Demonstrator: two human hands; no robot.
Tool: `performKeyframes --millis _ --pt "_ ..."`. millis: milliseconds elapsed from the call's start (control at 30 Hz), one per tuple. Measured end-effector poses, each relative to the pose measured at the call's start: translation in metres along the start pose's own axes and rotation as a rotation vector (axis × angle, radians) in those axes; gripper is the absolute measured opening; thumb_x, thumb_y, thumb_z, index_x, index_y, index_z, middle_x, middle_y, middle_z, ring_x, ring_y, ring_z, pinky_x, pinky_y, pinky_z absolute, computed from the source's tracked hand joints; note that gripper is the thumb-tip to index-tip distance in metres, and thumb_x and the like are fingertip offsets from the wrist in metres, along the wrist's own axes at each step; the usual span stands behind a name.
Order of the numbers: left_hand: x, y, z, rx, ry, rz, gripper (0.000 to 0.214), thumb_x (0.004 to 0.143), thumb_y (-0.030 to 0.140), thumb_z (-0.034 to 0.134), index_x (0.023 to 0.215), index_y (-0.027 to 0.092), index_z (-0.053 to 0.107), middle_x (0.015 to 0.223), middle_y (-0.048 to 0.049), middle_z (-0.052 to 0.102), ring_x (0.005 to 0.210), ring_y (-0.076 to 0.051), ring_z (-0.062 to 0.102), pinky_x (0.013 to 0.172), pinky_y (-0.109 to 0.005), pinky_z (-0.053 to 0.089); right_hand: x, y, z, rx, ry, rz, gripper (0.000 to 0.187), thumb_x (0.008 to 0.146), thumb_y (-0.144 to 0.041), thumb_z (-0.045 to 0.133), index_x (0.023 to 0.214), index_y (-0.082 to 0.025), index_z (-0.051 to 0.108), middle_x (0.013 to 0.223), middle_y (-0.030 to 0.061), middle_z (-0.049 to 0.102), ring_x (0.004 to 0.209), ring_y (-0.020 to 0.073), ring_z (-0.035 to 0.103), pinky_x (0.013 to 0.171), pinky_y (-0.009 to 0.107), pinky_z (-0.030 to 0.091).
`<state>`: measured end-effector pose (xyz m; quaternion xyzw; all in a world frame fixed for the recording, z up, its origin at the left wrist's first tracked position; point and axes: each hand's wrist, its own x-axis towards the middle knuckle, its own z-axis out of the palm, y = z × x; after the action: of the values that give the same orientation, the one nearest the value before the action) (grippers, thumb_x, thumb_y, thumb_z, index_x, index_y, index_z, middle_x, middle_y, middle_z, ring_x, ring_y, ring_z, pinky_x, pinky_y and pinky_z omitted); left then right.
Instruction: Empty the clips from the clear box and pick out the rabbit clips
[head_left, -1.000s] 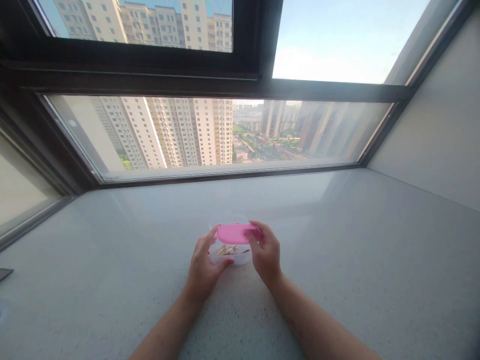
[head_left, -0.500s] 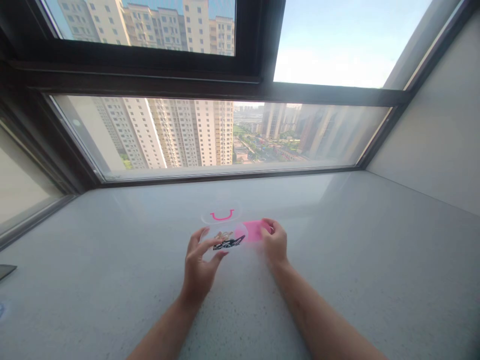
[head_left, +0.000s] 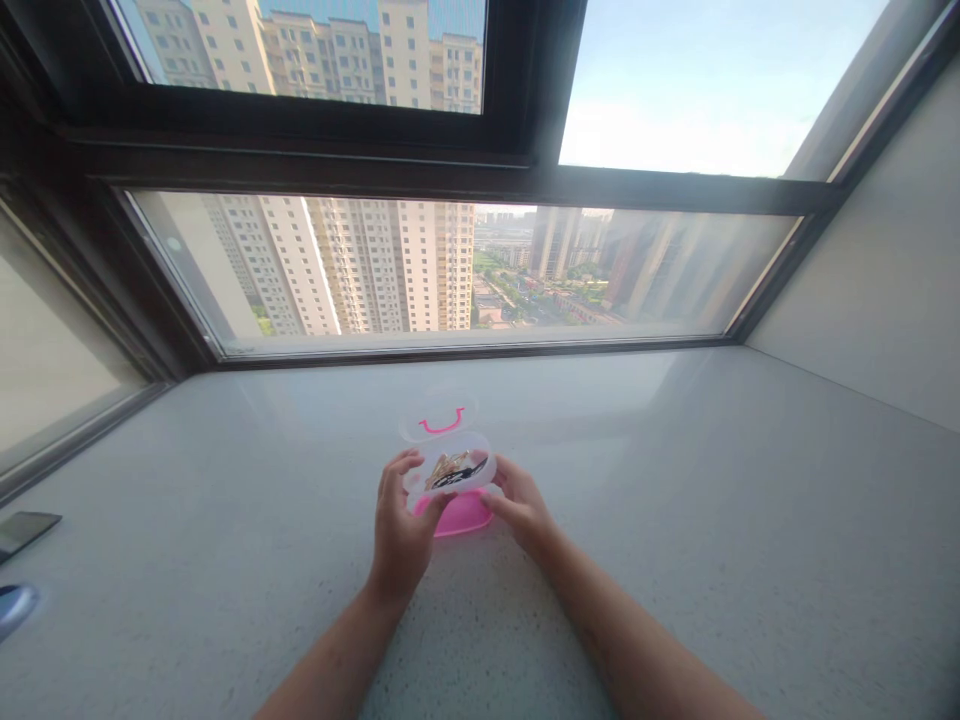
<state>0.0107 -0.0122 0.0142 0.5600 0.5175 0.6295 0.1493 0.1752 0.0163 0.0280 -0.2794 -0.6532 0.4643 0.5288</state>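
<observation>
A translucent oval tray (head_left: pixel 420 478) holds several small black and gold-coloured pieces (head_left: pixel 459 470) that look like hair clips. My left hand (head_left: pixel 403 505) grips the left end of the tray, its thumb along the near side. Around the right end curl the fingers of my right hand (head_left: pixel 521 503); its thumb lies close to the pink box (head_left: pixel 461 515). That box sits just below and nearer than the tray, partly covered by it. Whether tray and box touch I cannot tell. Beyond the tray, a clear lid (head_left: pixel 406 425) with a pink handle (head_left: pixel 442 424) lies on the pale sill.
The speckled sill (head_left: pixel 675 520) runs up to a dark-framed window (head_left: pixel 480 352). At the far left lie a dark flat object (head_left: pixel 28 532) and a rounded bluish thing (head_left: pixel 13 606), cut off by the picture edge. A white wall (head_left: pixel 870 290) bounds the right.
The pink box has moved left from beside the tray to below it. My right hand has let go of its far side and come left onto the tray's right end.
</observation>
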Motion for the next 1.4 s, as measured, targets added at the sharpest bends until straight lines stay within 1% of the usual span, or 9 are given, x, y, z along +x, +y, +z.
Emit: performKeyframes --millis 133,233,367,533,733,867,1000,1100,1400 --pt "-0.004 0.000 0.004 -0.128 -0.051 -0.095 0.058 0.069 0.034 0.073 0.118 0.021 0.044 0.114 -0.0099 0.056 0.113 -0.026 0.052 0.092 -0.042 0.045 0.000 -0.010 0.007 0.328 -0.049 0.108 0.059 0.072 -0.043 0.065 0.125 -0.021 0.053 0.121 0.0101 0.061 0.112 0.0314 0.055 0.093 0.047 0.043" --pt "-0.006 0.001 0.005 -0.170 -0.141 -0.104 0.071 0.071 0.034 0.072 0.129 0.021 0.034 0.113 -0.0102 0.055 0.109 -0.024 0.055 0.092 -0.042 0.045 -0.002 -0.010 0.015 0.416 0.026 0.139 0.066 0.070 -0.043 0.069 0.129 -0.023 0.047 0.128 0.0102 0.056 0.114 0.0307 0.053 0.096 0.047 0.041" --pt "-0.005 -0.002 0.004 -0.010 -0.193 -0.076 0.070 0.076 0.038 0.066 0.134 0.018 0.032 0.124 -0.0148 0.050 0.115 -0.027 0.051 0.096 -0.045 0.041 -0.001 -0.005 0.020 0.417 0.063 0.144 0.057 0.073 -0.038 0.068 0.124 -0.020 0.050 0.115 0.0122 0.063 0.105 0.0290 0.059 0.089 0.046 0.046" --pt "-0.001 -0.016 0.007 0.232 -0.163 -0.167 0.055 0.090 0.036 0.040 0.136 0.009 0.027 0.126 -0.0208 0.048 0.119 -0.026 0.048 0.094 -0.043 0.043 0.023 0.003 0.014 0.260 0.112 0.083 0.050 0.072 -0.034 0.070 0.117 -0.021 0.052 0.105 0.0082 0.065 0.095 0.0246 0.062 0.078 0.038 0.052" --pt "-0.004 -0.022 0.012 0.407 -0.229 -0.120 0.047 0.075 0.017 0.055 0.120 0.014 0.046 0.113 -0.0141 0.056 0.112 -0.029 0.051 0.096 -0.047 0.039 0.072 0.015 0.020 -0.310 0.009 0.056 0.065 0.065 -0.030 0.075 0.124 -0.026 0.050 0.112 0.0066 0.061 0.102 0.0254 0.056 0.082 0.041 0.048" --pt "-0.011 -0.014 0.010 0.547 -0.246 -0.100 0.046 0.070 0.016 0.058 0.115 0.014 0.048 0.110 -0.0145 0.054 0.108 -0.032 0.050 0.093 -0.048 0.038 0.097 0.012 0.038 -0.731 -0.208 -0.072 0.070 0.067 -0.033 0.076 0.130 -0.024 0.048 0.106 0.0086 0.060 0.096 0.0245 0.056 0.086 0.040 0.042" --pt "-0.016 -0.007 0.006 0.662 -0.252 -0.108 0.032 0.070 0.020 0.060 0.100 0.014 0.052 0.102 -0.0147 0.054 0.100 -0.034 0.051 0.081 -0.048 0.041 0.110 0.009 0.056 -0.813 -0.389 -0.091 0.075 0.047 -0.024 0.088 0.117 -0.027 0.061 0.094 0.0068 0.063 0.092 0.0279 0.056 0.082 0.038 0.041" --pt "-0.015 -0.006 0.005 0.702 -0.269 -0.093 0.022 0.071 0.020 0.060 0.093 0.019 0.052 0.100 -0.0111 0.054 0.098 -0.031 0.051 0.079 -0.043 0.040 0.112 0.008 0.061 -0.876 -0.463 -0.133 0.075 0.048 -0.022 0.087 0.118 -0.028 0.061 0.096 0.0077 0.063 0.094 0.0289 0.055 0.082 0.038 0.040" --pt "-0.014 -0.002 0.005 0.721 -0.290 -0.037 0.027 0.075 0.009 0.049 0.095 0.023 0.059 0.103 -0.0104 0.057 0.095 -0.028 0.051 0.076 -0.039 0.037 0.113 -0.013 0.028 -0.761 -0.285 -0.160 0.068 0.063 -0.030 0.079 0.125 -0.023 0.052 0.110 0.0081 0.060 0.098 0.0241 0.057 0.086 0.038 0.042"
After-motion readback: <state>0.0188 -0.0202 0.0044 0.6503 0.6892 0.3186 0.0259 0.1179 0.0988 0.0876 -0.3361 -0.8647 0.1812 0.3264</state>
